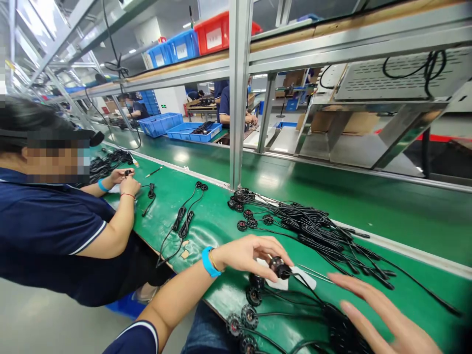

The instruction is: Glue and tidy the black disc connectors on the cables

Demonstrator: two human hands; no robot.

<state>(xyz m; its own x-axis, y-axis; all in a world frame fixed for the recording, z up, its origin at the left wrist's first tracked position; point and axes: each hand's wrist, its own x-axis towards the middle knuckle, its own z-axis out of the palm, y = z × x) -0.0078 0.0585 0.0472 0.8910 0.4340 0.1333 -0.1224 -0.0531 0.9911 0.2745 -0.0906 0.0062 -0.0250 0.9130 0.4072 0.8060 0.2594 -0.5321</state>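
My left hand (250, 255), with a blue wristband, pinches a small black round part (279, 268) on a cable, held just above a white pad (295, 278) on the green bench (206, 221). My right hand (383, 314) hovers flat with fingers stretched out over a bundle of black cables (339, 329) at the near edge, holding nothing. A few round black parts (250, 314) with cables lie below my left hand. A large heap of cabled parts (313, 226) lies beyond it.
A co-worker in a dark blue shirt (47, 221) sits at my left, hands (127, 182) on a small part. Loose coiled cables (184, 219) lie between us. A metal post (239, 93) rises from the bench. Blue trays (191, 132) and other workers are beyond the conveyor.
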